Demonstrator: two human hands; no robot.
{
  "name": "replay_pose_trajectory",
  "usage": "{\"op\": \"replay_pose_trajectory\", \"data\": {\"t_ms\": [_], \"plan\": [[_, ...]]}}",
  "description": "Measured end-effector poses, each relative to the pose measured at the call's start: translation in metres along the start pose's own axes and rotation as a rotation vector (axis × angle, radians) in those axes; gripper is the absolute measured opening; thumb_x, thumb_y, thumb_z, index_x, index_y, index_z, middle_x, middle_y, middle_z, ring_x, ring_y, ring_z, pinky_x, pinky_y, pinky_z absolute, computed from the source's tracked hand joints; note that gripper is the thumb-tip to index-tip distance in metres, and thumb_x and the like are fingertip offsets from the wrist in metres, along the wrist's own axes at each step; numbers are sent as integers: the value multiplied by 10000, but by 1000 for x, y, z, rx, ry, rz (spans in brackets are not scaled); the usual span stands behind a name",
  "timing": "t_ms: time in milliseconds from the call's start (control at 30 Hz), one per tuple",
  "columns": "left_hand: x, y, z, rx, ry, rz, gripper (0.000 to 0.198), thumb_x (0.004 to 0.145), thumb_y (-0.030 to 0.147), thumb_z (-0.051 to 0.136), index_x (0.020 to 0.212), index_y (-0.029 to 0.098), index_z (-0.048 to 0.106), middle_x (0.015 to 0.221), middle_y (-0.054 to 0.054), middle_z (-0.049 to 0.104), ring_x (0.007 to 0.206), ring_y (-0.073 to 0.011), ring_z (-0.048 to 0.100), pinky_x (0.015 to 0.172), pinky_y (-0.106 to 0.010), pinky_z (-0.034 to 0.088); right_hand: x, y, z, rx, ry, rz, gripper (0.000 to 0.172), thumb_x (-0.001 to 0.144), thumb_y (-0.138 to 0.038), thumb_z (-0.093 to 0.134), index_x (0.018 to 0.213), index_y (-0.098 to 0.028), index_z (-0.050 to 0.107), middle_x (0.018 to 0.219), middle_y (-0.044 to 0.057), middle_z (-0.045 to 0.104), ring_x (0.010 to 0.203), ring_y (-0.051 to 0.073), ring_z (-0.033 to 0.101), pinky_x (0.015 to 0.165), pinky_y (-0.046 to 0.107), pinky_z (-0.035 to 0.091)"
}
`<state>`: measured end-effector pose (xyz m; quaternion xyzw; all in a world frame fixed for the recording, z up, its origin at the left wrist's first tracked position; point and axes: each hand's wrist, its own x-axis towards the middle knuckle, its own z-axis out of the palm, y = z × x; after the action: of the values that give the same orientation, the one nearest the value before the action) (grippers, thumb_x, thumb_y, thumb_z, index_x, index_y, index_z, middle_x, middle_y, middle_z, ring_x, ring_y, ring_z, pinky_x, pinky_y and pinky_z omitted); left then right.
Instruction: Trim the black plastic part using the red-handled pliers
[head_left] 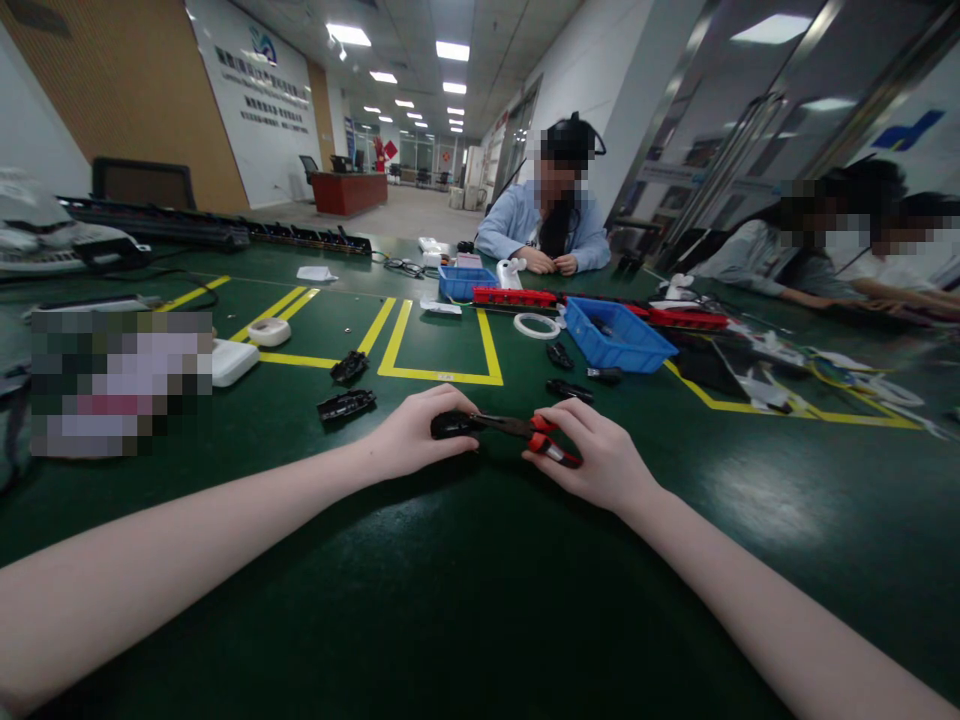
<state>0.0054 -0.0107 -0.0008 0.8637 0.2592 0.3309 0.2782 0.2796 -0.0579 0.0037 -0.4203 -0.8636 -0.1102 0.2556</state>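
My left hand [421,432] is closed around a small black plastic part [452,426], gripping it between thumb and fingers. In my right hand [596,450] are red-handled pliers [517,427], their dark jaws pointing left and meeting the right end of the black part. Whether the jaws pinch a piece of it is too small to tell. Left of my hands lie two loose black parts, one black part [346,405] nearer me and another [349,366] behind it. Beyond the pliers, more black pieces [568,390] rest on the green table [480,600].
A blue bin [619,335] stands beyond my right hand, with a smaller blue bin [466,281] farther back. Around them are a white ring [537,325] and red strips [517,298]. A tape roll [269,332] and white box [234,362] lie left. Across the table sits a person [592,235].
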Motion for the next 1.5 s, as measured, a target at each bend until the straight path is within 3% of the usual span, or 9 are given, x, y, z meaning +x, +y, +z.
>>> {"op": "replay_pose_trajectory", "data": {"t_ms": [500,1067,1500], "plan": [[0,4,-2,-11,-27,-61,203,855,280,693,1028,182,651,1027,-55,647,945,-209,624,858,-373,506,-1,1,-1,-13,20,-18,376,856,-440,637,1137,-192,604,1057,122,610,874,248,644,703,382,565],[-1,0,2,30,-1,-1,292,841,247,680,1108,190,576,1112,-78,626,995,-223,617,844,-360,511,0,0,-2,5,83,14,352,840,-418,660,1122,-213,615,1037,103,622,888,243,650,732,372,568],[-1,1,-1,-2,-32,-29,203,859,273,690,1033,176,646,1025,-59,660,936,-204,638,848,-359,509,-1,4,-1,-10,54,-37,359,847,-420,658,1119,-195,597,1041,117,634,881,245,648,716,382,564]]}}
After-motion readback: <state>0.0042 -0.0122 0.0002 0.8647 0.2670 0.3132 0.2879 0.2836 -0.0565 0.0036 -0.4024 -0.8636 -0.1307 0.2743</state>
